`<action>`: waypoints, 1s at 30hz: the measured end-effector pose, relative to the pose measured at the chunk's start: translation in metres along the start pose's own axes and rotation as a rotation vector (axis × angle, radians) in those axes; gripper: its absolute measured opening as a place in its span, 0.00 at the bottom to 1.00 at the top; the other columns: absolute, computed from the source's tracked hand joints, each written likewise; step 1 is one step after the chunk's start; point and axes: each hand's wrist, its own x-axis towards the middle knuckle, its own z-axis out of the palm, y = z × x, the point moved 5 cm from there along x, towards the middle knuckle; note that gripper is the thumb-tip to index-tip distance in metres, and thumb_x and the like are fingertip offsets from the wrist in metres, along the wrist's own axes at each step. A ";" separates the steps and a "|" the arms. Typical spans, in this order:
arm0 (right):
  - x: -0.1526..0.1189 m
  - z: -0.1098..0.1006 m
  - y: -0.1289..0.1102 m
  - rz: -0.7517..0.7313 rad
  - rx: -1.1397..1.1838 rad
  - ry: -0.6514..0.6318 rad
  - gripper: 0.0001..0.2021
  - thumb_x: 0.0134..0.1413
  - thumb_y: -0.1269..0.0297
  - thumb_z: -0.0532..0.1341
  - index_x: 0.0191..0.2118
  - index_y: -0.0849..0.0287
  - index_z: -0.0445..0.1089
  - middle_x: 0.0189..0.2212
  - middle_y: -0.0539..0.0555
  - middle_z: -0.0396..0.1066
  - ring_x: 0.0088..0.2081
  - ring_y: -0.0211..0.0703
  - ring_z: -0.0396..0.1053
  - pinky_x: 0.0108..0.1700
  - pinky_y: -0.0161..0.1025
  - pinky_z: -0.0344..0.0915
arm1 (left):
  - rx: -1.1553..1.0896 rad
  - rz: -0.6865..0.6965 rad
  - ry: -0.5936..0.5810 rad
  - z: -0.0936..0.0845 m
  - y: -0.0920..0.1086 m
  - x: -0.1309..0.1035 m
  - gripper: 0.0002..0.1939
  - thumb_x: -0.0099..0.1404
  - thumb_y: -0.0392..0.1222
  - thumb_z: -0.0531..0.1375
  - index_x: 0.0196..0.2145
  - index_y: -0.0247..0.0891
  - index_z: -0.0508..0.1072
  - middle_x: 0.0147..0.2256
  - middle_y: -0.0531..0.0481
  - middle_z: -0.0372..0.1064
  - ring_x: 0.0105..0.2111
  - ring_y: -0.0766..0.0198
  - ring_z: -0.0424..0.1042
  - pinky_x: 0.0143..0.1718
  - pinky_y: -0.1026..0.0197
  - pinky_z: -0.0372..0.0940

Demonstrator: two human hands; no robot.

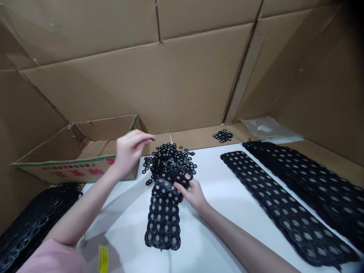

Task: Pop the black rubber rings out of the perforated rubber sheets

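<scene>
My left hand (129,151) is raised above the front wall of the cardboard box, thumb and fingers pinched on a small black piece (152,139). That piece shows only as a thin dark sliver, so its exact form is unclear. A black strip with rows of round, pale-centred rings (162,223) lies lengthwise in front of me. My right hand (195,194) grips the right edge of the strip's far part, its thumb on top. Just beyond is a heap of loose black rings (170,153), which the strip's far end partly overlaps.
The open cardboard box (93,170) stands at left, beside a black ring-patterned stack (36,220). Two long black areas of ringed strips (273,193) lie at right. Behind are a small ring pile (223,135) and a clear plastic bag (267,128). Cardboard walls enclose the white table (210,235).
</scene>
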 end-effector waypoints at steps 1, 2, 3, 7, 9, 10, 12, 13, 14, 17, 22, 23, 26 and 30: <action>0.000 0.000 0.000 0.001 -0.001 -0.001 0.13 0.50 0.55 0.63 0.34 0.61 0.72 0.31 0.56 0.75 0.37 0.51 0.71 0.38 0.44 0.69 | 0.098 0.013 0.055 -0.020 -0.002 0.004 0.10 0.65 0.40 0.57 0.36 0.40 0.79 0.33 0.49 0.75 0.33 0.63 0.72 0.36 0.63 0.64; 0.000 0.000 0.000 0.001 -0.002 0.001 0.13 0.50 0.55 0.63 0.34 0.61 0.72 0.32 0.56 0.76 0.37 0.51 0.71 0.39 0.44 0.69 | 0.197 0.002 0.120 -0.038 -0.008 0.006 0.10 0.65 0.41 0.57 0.36 0.40 0.79 0.33 0.49 0.75 0.32 0.63 0.71 0.35 0.63 0.63; 0.000 0.000 0.000 0.000 -0.002 0.000 0.13 0.50 0.55 0.63 0.35 0.61 0.72 0.32 0.57 0.76 0.38 0.51 0.71 0.39 0.44 0.69 | 0.292 -0.024 0.145 -0.053 -0.017 0.008 0.11 0.65 0.41 0.57 0.37 0.40 0.79 0.33 0.49 0.75 0.32 0.62 0.71 0.34 0.63 0.63; 0.000 0.001 0.001 -0.009 0.013 -0.012 0.13 0.50 0.54 0.62 0.34 0.61 0.72 0.33 0.57 0.76 0.37 0.50 0.72 0.39 0.43 0.69 | 0.475 -0.192 -0.024 -0.070 -0.071 0.002 0.10 0.62 0.41 0.58 0.33 0.42 0.80 0.31 0.48 0.76 0.31 0.58 0.73 0.33 0.60 0.63; 0.000 0.001 0.001 -0.012 0.019 -0.009 0.14 0.50 0.54 0.63 0.34 0.61 0.72 0.33 0.57 0.76 0.36 0.50 0.72 0.39 0.44 0.69 | 0.444 -0.241 -0.111 -0.066 -0.088 -0.005 0.09 0.60 0.42 0.59 0.31 0.42 0.81 0.31 0.48 0.78 0.31 0.56 0.74 0.34 0.60 0.63; 0.000 0.001 0.000 -0.013 0.020 -0.005 0.14 0.50 0.54 0.63 0.34 0.61 0.72 0.33 0.58 0.76 0.36 0.51 0.72 0.39 0.44 0.69 | 0.421 -0.254 -0.144 -0.063 -0.093 -0.008 0.09 0.59 0.42 0.59 0.30 0.43 0.80 0.31 0.48 0.78 0.31 0.56 0.74 0.34 0.60 0.63; 0.000 0.000 -0.001 -0.016 0.029 0.001 0.14 0.50 0.54 0.63 0.34 0.61 0.72 0.33 0.58 0.76 0.37 0.51 0.72 0.40 0.44 0.69 | 0.397 -0.273 -0.195 -0.060 -0.095 -0.012 0.08 0.59 0.44 0.60 0.30 0.43 0.80 0.31 0.49 0.78 0.30 0.56 0.74 0.33 0.60 0.63; 0.000 0.000 -0.002 -0.015 0.034 0.002 0.14 0.50 0.53 0.63 0.33 0.61 0.71 0.33 0.58 0.76 0.37 0.51 0.72 0.40 0.44 0.69 | 0.402 -0.281 -0.213 -0.059 -0.094 -0.012 0.09 0.59 0.45 0.60 0.30 0.44 0.80 0.32 0.49 0.78 0.30 0.56 0.74 0.33 0.60 0.63; 0.000 0.000 -0.002 -0.013 0.038 0.001 0.14 0.50 0.53 0.63 0.33 0.61 0.71 0.33 0.58 0.76 0.37 0.51 0.72 0.40 0.44 0.69 | 0.416 -0.287 -0.230 -0.059 -0.091 -0.012 0.09 0.59 0.45 0.60 0.30 0.44 0.80 0.32 0.49 0.78 0.30 0.56 0.74 0.32 0.61 0.62; -0.001 -0.001 -0.003 -0.001 0.028 -0.003 0.14 0.50 0.53 0.63 0.32 0.61 0.70 0.33 0.58 0.75 0.35 0.50 0.71 0.38 0.44 0.69 | 0.448 -0.249 -0.191 -0.063 -0.073 -0.008 0.10 0.61 0.46 0.60 0.30 0.43 0.80 0.33 0.50 0.78 0.29 0.58 0.73 0.32 0.61 0.63; -0.001 -0.001 -0.003 0.019 0.007 -0.010 0.15 0.49 0.52 0.63 0.28 0.61 0.69 0.29 0.56 0.74 0.31 0.47 0.70 0.34 0.40 0.68 | 0.275 0.091 0.099 -0.050 -0.007 -0.013 0.09 0.66 0.41 0.57 0.35 0.41 0.77 0.35 0.49 0.74 0.35 0.61 0.72 0.40 0.60 0.66; -0.001 -0.001 -0.003 0.020 0.010 -0.005 0.15 0.48 0.52 0.63 0.27 0.61 0.69 0.27 0.55 0.73 0.29 0.45 0.69 0.32 0.39 0.67 | 0.195 0.205 0.043 -0.035 0.008 -0.018 0.08 0.65 0.39 0.57 0.36 0.41 0.77 0.35 0.49 0.74 0.35 0.62 0.72 0.39 0.60 0.66; 0.000 -0.001 -0.001 -0.015 -0.006 0.017 0.16 0.48 0.51 0.64 0.24 0.61 0.67 0.21 0.52 0.69 0.24 0.40 0.64 0.26 0.36 0.62 | -0.064 0.498 -0.273 0.023 0.041 -0.044 0.09 0.65 0.36 0.58 0.42 0.39 0.75 0.38 0.46 0.75 0.36 0.62 0.72 0.38 0.60 0.67; 0.002 -0.002 0.000 -0.121 -0.046 0.042 0.17 0.47 0.54 0.63 0.20 0.60 0.62 0.16 0.47 0.60 0.20 0.34 0.54 0.21 0.33 0.54 | -0.114 0.476 -0.429 0.083 0.039 -0.070 0.12 0.67 0.39 0.56 0.47 0.37 0.72 0.43 0.43 0.74 0.41 0.60 0.71 0.42 0.58 0.67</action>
